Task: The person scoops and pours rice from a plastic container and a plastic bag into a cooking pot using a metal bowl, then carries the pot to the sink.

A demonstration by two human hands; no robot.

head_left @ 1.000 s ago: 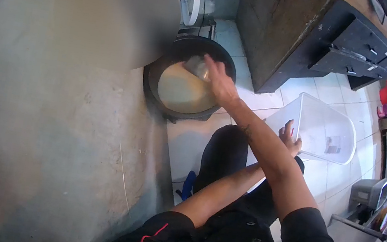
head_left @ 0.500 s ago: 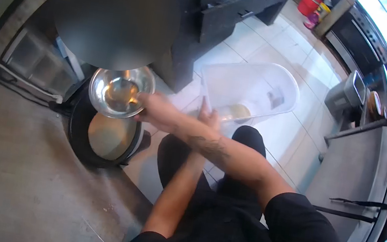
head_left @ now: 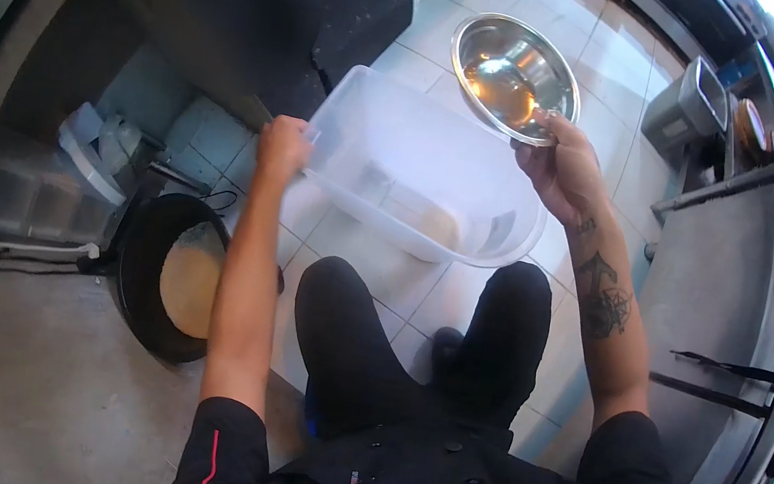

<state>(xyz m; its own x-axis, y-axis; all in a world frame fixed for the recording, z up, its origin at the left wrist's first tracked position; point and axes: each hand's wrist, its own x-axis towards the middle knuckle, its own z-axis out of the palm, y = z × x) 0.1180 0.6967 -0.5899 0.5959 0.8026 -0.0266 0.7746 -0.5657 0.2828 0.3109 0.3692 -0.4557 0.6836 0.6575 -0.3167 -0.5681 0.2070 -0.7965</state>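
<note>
My right hand [head_left: 566, 169] grips the rim of a shiny metal bowl [head_left: 517, 72], raised and tilted beyond the far right side of a plastic bin. No contents can be made out in the bowl. My left hand [head_left: 284, 145] is closed on the left end of that translucent bin [head_left: 380, 223], which lies in front of my knees. A small beige patch [head_left: 441, 222] shows low in the bin. To the left of my left forearm stands a round black container [head_left: 142, 254] with tan, grainy-looking material [head_left: 189, 290] in it, partly hidden by the arm.
Dark drawers [head_left: 362, 15] stand beyond the bin. On the right are a grey bin [head_left: 690, 108] and a metal-topped counter [head_left: 718, 264]. Clear plastic containers [head_left: 40, 192] and a cable [head_left: 12, 243] lie at the left. Pale tiles [head_left: 380, 287] cover the floor.
My right hand has carried the metal bowl from above the black container across to the right. My left hand has shifted left, and the bin now sits further left in view.
</note>
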